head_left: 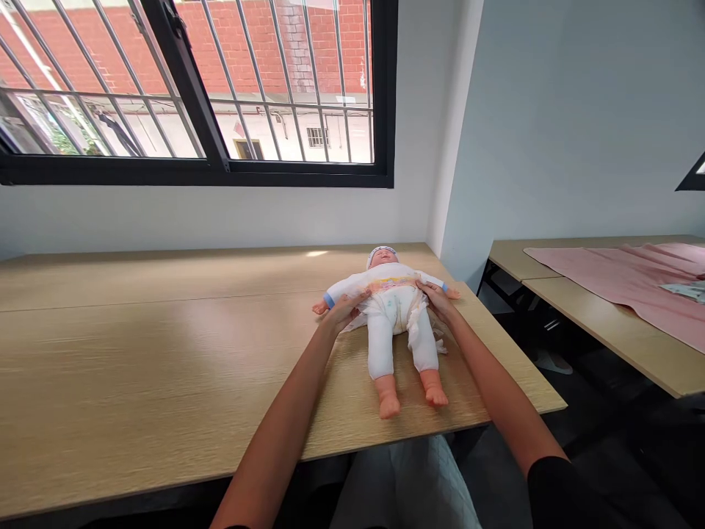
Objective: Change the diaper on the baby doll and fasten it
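Note:
A baby doll (380,356) lies on its back on the wooden table, head toward the window wall and bare feet toward me. It has a white top with blue cuffs and a white cap (372,253). Around its hips is a white diaper (397,303) with a coloured band at the waist. My left hand (346,308) is closed on the diaper's left edge at the waist. On the opposite side, my right hand (438,297) pinches the right edge of the waist. Fingertips of both hands are partly hidden by the diaper's folds.
The doll lies near the right end of the wooden table (165,367). Across a gap on the right stands another table (595,312) with a pink cloth (622,275) and a folded patterned item (686,290). A barred window (308,173) is in the wall behind.

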Motion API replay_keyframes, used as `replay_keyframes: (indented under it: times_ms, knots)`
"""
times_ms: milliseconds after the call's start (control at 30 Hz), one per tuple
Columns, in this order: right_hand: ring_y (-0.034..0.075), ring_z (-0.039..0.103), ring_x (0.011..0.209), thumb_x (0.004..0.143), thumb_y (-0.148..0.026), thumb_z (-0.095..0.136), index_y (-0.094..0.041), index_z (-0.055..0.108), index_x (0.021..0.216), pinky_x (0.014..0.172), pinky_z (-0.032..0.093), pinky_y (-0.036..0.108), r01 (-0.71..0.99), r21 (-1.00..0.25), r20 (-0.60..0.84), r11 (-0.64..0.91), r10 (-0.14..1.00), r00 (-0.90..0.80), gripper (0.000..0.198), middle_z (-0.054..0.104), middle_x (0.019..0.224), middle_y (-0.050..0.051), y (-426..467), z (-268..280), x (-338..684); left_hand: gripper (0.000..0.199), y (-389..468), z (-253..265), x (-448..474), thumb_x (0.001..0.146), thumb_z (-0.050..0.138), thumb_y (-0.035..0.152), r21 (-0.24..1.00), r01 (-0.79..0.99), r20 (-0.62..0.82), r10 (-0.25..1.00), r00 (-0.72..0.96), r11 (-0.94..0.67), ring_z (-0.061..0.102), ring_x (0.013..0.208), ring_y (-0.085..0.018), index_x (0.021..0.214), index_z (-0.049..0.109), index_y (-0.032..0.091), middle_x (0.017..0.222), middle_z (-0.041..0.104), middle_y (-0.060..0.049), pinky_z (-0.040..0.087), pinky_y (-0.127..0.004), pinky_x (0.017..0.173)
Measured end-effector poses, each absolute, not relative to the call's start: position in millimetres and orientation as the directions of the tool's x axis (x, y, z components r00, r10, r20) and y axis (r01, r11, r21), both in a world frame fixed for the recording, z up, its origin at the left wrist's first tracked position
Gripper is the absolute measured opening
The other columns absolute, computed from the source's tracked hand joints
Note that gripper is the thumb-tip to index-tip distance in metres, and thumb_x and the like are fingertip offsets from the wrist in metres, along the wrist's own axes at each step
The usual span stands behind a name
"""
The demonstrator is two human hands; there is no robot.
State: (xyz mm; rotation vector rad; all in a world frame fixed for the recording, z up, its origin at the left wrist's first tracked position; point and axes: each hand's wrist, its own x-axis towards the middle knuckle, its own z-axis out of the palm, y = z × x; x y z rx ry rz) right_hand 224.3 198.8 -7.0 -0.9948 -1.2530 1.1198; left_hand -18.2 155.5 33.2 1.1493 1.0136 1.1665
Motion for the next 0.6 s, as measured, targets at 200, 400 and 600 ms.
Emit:
replay_keyframes:
  times_ms: [200,400,600]
  knots:
    - [0.016,0.062,0.073,0.07,-0.043,0.07,-0.01,0.064,0.094,0.07,0.048,0.025,-0.259,-0.958,0.139,0.121,0.989,-0.052,0.042,0.069,0.084,0.006,202.8,-8.5,225.9,0.029,166.0,20.5,-19.0,0.074,0.071,0.039,0.971,-0.237,0.005,0.989,0.146,0.03,0.061,0.085,-0.02,0.089,0.06,0.017,0.081,0.069,-0.006,0.051,-0.029,0.073]
    - [0.016,0.062,0.072,0.065,-0.051,0.07,-0.015,0.064,0.091,0.068,0.049,0.025,-0.18,-0.982,0.082,0.065,0.993,-0.089,0.044,0.069,0.077,0.002,203.4,-9.4,226.2,0.03,178.5,7.5,-23.8,0.069,0.076,0.028,0.91,-0.386,-0.062,0.969,0.241,0.154,0.061,0.083,-0.019,0.093,0.062,0.016,0.083,0.07,-0.005,0.052,-0.029,0.073]
    - [0.015,0.058,0.065,0.067,-0.061,0.062,-0.016,0.061,0.078,0.062,0.046,0.024,-0.042,-0.992,0.118,0.117,0.992,-0.031,0.047,0.064,0.067,0.001,209.5,-19.8,229.5,0.026,175.6,6.6,-22.3,0.065,0.078,0.024,0.888,-0.417,-0.113,0.972,0.208,0.192,0.063,0.076,-0.018,0.085,0.064,0.017,0.076,0.07,-0.005,0.053,-0.026,0.068]
